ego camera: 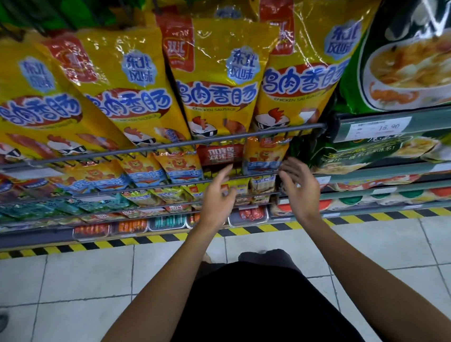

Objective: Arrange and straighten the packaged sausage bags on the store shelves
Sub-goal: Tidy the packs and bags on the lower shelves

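Above my fingers, large yellow chicken sausage bags (218, 77) hang in a row behind a grey rail (148, 148). Beside them, up and right of my right hand, stands a green soup packet (411, 51). Just above my fingertips, smaller orange sausage bags (179, 165) flank one red sausage bag (221, 154). Below them, level with my knuckles, small yellow sausage packs (241, 187) sit between both hands. My left hand (217, 199) has fingers spread, holding nothing. My right hand (300, 188) has fingers curled loosely apart, holding nothing
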Demonstrator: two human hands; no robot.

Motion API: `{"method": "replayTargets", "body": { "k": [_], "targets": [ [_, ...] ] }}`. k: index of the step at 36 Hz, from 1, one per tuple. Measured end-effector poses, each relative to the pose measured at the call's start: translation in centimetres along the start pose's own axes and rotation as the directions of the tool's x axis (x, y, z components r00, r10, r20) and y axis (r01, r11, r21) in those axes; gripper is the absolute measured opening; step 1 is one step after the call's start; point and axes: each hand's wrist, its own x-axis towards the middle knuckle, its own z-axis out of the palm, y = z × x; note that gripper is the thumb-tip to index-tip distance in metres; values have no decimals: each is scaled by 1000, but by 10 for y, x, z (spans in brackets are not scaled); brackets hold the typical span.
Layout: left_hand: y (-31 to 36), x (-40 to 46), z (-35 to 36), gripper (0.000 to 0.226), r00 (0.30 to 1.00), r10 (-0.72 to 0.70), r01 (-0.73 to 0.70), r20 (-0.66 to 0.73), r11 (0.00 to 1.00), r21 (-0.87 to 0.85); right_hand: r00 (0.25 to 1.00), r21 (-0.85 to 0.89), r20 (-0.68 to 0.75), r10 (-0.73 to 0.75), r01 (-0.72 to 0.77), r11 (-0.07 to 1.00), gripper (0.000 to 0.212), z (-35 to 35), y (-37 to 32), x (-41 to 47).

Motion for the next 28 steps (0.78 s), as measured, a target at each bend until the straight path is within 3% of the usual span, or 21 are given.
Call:
{"method": "replayTargets", "body": {
  "k": [4,9,12,15,19,24,28],
  "targets": [
    [-18,-13,-34,46,982,-34,26,-186,999,-44,994,-24,-63,-88,86,996,33,10,3,-20],
    [-34,-23,-81,49,928,-60,33,-369,996,-80,989,-42,86,-120,123,991,28,51,-16,-33],
    [-37,-16,-98,54,929,-89,29,-360,985,-169,960,-95,241,-145,172,981,34,83,-30,-30],
    [-38,-11,-106,62,940,-78,40,-333,992,-120,935,-144,327,-138,194,970,45,113,-43,-22],
    [-40,-2,-112,67,962,-48,32,-269,997,-63,953,-232,299,-58,132,964,54,147,-55,-13],
    [-45,6,-116,58,959,-51,41,-280,998,-42,947,-251,320,-28,113,961,48,173,-60,-10],
    [-43,10,-115,51,945,-93,37,-314,983,-181,986,-225,161,-41,77,971,32,185,-62,-16]
  ]
}}
